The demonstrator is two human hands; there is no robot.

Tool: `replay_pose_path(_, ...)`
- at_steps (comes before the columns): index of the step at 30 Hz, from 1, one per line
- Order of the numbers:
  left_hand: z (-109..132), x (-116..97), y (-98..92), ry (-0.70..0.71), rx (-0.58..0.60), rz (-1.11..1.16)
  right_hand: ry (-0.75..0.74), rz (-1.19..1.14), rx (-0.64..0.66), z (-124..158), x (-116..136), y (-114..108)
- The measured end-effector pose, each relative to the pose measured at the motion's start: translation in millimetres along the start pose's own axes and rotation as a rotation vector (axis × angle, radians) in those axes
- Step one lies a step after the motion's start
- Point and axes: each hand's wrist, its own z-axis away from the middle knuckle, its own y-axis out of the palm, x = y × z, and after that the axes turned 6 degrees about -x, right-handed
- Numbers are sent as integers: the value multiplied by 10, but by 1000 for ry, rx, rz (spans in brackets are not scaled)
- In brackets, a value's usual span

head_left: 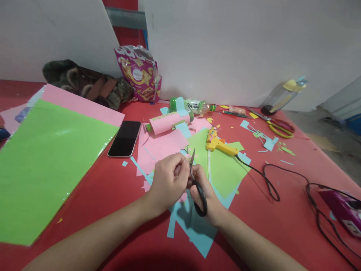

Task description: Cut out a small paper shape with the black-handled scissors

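Observation:
Small scissors [200, 197] with black handles are in my right hand [207, 192], their blades pointing up and away from me. Close beside the blades, my left hand [169, 178] is closed in a pinch. What its fingertips hold, if anything, is too small to make out. Under both hands lie sheets of blue paper [201, 231], green paper [225, 173] and pink paper [166, 145]. Just beyond them rests a pink paper roll [165, 123] with a green edge. To the right of the hands lies a yellow glue gun [221, 145] with a clear glue stick.
A black phone [124, 138] and packed green sheets [53, 162] lie left. Behind stand a purple snack bag [139, 75] and a lying bottle [194, 106]. At right are large scissors [278, 126], a clear bottle [283, 97], a black cord [270, 184] and a purple power strip [342, 209].

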Motion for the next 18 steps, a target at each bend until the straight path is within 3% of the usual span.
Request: replay_pose_path(18, 16, 5, 7, 72, -37, -26, -10, 47, -26, 12, -13, 3)
